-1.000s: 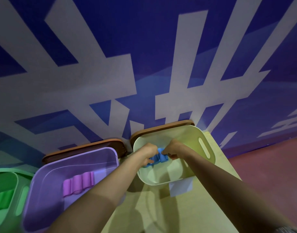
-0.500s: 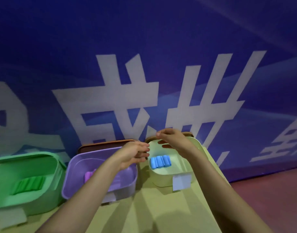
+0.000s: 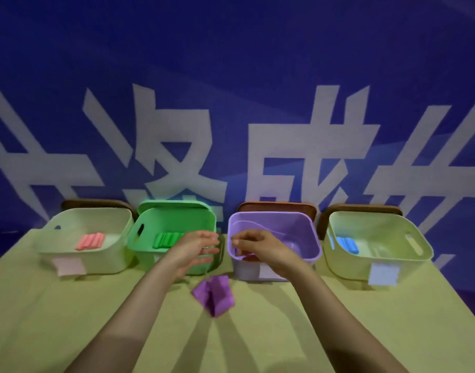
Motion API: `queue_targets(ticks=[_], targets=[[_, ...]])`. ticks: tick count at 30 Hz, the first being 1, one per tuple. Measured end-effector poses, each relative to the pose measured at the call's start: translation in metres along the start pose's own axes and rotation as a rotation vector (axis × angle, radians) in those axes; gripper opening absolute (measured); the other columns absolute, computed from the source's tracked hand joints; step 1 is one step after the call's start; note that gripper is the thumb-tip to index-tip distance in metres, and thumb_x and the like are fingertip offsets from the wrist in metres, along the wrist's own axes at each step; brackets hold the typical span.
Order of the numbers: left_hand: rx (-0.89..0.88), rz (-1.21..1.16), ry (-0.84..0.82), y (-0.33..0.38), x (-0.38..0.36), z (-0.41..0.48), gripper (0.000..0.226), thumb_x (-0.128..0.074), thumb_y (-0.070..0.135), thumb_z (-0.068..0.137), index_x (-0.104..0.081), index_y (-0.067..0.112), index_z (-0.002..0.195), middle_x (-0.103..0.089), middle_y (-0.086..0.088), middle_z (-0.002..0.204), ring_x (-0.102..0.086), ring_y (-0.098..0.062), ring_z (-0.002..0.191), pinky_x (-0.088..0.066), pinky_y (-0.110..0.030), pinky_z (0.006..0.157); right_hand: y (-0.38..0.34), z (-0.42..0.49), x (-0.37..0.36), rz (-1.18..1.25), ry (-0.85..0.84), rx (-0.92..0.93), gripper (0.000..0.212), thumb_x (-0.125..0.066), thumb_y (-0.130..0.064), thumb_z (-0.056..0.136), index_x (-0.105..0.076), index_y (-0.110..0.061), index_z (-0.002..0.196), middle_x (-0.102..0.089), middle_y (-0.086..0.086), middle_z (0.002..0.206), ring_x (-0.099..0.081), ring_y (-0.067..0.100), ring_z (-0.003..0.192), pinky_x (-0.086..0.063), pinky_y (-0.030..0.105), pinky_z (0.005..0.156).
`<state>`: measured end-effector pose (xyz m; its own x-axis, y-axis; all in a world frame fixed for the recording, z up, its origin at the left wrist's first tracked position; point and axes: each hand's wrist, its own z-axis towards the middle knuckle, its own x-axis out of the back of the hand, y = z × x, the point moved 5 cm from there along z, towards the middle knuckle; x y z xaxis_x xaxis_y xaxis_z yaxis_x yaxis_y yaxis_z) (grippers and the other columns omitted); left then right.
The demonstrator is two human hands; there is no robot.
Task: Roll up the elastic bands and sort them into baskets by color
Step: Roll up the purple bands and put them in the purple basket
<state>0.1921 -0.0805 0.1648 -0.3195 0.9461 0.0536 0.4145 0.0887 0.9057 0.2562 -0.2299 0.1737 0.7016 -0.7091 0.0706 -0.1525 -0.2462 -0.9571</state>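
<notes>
A loose purple elastic band (image 3: 214,294) lies unrolled on the table in front of the baskets. My left hand (image 3: 195,250) hovers open above it, before the green basket (image 3: 150,247). My right hand (image 3: 257,246) is open too, in front of the purple basket (image 3: 309,232). Green rolls (image 3: 166,239) sit in the green basket. Pink rolls (image 3: 90,241) lie in the pale basket (image 3: 115,261) at the far left. Blue rolls (image 3: 347,244) rest in the pale basket (image 3: 408,258) at the far right. Both hands hold nothing.
The baskets stand in a row at the back of the yellow-green table (image 3: 69,319), each with a coloured label on its front. Brown lids lean behind them against a blue wall banner (image 3: 231,76) with large white characters. The table's right edge runs off near the red floor.
Both hands have left the right-hand pale basket, leaving the blue rolls inside, and moved left and back toward the middle. The view swung left and down, showing all the baskets and the purple band.
</notes>
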Motion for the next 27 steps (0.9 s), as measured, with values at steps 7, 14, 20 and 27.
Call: queue_targets(ticks=[7, 14, 20, 27], targets=[[0.135, 0.109, 0.031, -0.094, 0.060, 0.020, 0.010, -0.052, 0.004, 0.094, -0.057, 0.010, 0.101, -0.061, -0.006, 0.093, -0.058, -0.013, 0.080, -0.047, -0.023, 0.069, 0.076, 0.040, -0.069, -0.249, 0.119, -0.099, 0.015, -0.060, -0.011, 0.091, -0.066, -0.007, 0.104, -0.062, 0.002, 0.091, -0.053, 0.014, 0.086, -0.042, 0.020, 0.070], [-0.097, 0.339, 0.113, -0.177, 0.066, 0.073, 0.031, -0.063, 0.010, 0.088, -0.057, 0.016, 0.118, -0.055, -0.003, 0.121, -0.051, -0.012, 0.108, -0.044, -0.027, 0.092, 0.160, 0.069, -0.094, -0.644, 0.381, 0.064, 0.051, -0.063, -0.023, 0.089, -0.045, -0.010, 0.135, -0.049, 0.007, 0.134, -0.045, 0.022, 0.122, -0.032, 0.023, 0.100], [-0.415, 0.636, 0.131, -0.211, 0.052, 0.092, 0.049, -0.067, 0.025, 0.081, -0.057, 0.012, 0.127, -0.055, -0.006, 0.124, -0.046, -0.024, 0.116, -0.034, -0.034, 0.103, 0.214, 0.068, -0.094, -0.600, 0.566, 0.284, 0.049, -0.064, -0.012, 0.083, -0.052, -0.012, 0.131, -0.053, 0.005, 0.120, -0.050, 0.020, 0.110, -0.031, 0.013, 0.091], [-0.721, 0.605, 0.087, -0.208, 0.041, 0.076, 0.033, -0.055, 0.058, 0.068, -0.067, 0.038, 0.091, -0.056, 0.005, 0.082, -0.050, -0.018, 0.089, -0.040, -0.030, 0.082, 0.211, 0.061, -0.084, -0.111, 0.590, 0.432, 0.029, -0.063, -0.002, 0.083, -0.066, -0.030, 0.084, -0.060, -0.002, 0.090, -0.057, 0.001, 0.083, -0.044, 0.013, 0.078]])
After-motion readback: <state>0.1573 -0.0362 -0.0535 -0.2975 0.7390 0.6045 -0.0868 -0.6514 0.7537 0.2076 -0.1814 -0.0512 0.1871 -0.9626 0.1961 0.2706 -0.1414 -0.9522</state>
